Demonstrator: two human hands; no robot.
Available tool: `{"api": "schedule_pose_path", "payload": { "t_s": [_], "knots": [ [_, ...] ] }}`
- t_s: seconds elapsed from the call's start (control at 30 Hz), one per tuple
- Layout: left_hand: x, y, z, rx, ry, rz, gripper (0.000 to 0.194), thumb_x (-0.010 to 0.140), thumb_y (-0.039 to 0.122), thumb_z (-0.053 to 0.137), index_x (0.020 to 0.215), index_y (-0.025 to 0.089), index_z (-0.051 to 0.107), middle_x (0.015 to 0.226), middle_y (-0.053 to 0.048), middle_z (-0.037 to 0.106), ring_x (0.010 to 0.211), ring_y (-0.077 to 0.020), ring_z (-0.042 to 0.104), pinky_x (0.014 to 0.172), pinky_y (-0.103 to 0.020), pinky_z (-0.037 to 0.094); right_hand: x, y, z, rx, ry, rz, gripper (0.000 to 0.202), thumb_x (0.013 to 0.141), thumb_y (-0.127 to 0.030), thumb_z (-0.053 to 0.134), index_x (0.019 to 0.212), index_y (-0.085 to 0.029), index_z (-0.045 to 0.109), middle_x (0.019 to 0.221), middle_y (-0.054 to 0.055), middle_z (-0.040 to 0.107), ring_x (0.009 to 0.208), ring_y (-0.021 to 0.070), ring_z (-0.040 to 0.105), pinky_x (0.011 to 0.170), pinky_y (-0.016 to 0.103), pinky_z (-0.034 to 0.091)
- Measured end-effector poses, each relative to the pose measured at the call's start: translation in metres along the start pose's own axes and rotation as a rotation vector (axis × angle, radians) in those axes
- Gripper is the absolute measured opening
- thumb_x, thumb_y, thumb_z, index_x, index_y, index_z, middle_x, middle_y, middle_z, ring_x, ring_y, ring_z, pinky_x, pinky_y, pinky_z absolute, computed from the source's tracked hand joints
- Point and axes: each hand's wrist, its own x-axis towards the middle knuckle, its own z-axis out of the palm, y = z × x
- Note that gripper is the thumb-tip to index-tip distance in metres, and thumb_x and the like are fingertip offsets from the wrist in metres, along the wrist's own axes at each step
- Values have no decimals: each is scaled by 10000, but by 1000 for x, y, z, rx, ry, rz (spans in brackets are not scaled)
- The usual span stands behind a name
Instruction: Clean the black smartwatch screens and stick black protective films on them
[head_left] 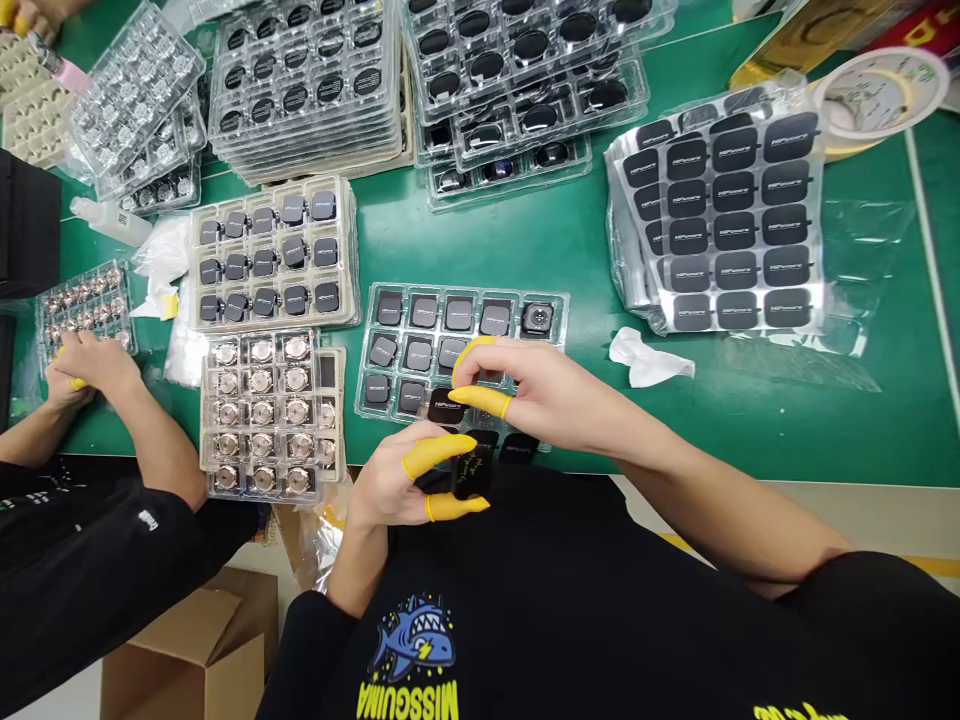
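Yellow finger cots cover the thumb and index finger of both my hands. My left hand [405, 475] grips a small dark watch body [472, 472] by its edges, its glossy face bearing faint gold marks. Just above it, my right hand [540, 390] is closed in a pinch at the corner of a black printed film [447, 406] with white lettering. Beneath and behind the hands lies a clear plastic tray [399, 335] of square watch bodies, most covered with dark printed film. One at its upper right, a watch body [538, 318], shows its sensor back.
Film sheets [735, 200] lie at right near a tape roll [881, 95] and crumpled tissue [649, 358]. Stacked trays [307, 90] stand at the back. A tray of round watches [262, 412] is on my left, beside a co-worker's hands [94, 365]. Cardboard box [187, 640] sits below.
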Motion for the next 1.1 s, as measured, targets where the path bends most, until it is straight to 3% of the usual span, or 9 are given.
{"api": "schedule_pose_path", "payload": {
  "t_s": [0.23,0.47,0.6,0.77,0.93,1.0,1.1],
  "knots": [
    [-3,-2,2,-88,-3,-40,679,871,443,1008,1457,223,745,1014,-78,825,857,-210,798,755,-330,697,10,12,3,51,164,51,175,1043,-373,690,903,-269,684,963,56,728,858,248,627,780,397,482],
    [-10,-18,10,-133,15,-53,735,787,476,1058,1448,364,758,1015,-69,866,793,-284,831,654,-451,726,12,17,7,59,325,11,153,1022,-360,709,904,-274,664,950,60,756,899,258,648,794,406,521],
    [-6,-13,5,-123,33,-39,735,812,454,1049,1462,275,756,1054,-104,881,843,-263,843,706,-394,726,12,16,6,75,422,2,177,1031,-406,717,915,-287,657,958,58,747,903,264,663,826,428,556],
    [-4,-8,-4,-87,58,-40,718,808,447,1054,1428,213,777,1054,-98,880,864,-208,819,778,-318,695,12,20,-14,26,554,60,264,1031,-533,754,947,-296,674,1002,65,732,949,282,692,879,469,592],
    [-12,-20,-3,-124,166,-103,650,831,473,1032,1391,230,808,981,-71,861,797,-191,796,695,-287,669,-4,5,-35,33,767,-108,246,1002,-500,842,903,-320,706,1036,73,737,1033,303,720,906,506,617],
    [-14,-27,-1,-126,200,-130,646,834,493,1027,1385,232,814,991,-68,865,809,-190,813,704,-276,681,-15,-12,-37,51,733,-127,241,992,-505,865,889,-330,734,1053,74,751,1064,314,730,907,521,630],
    [-16,-37,2,-104,220,-153,661,809,519,1040,1363,231,824,1049,-76,886,862,-204,849,772,-292,715,-27,-36,-37,71,495,-42,287,997,-582,848,899,-324,769,1088,75,779,1069,320,731,889,518,639]
  ]
}}
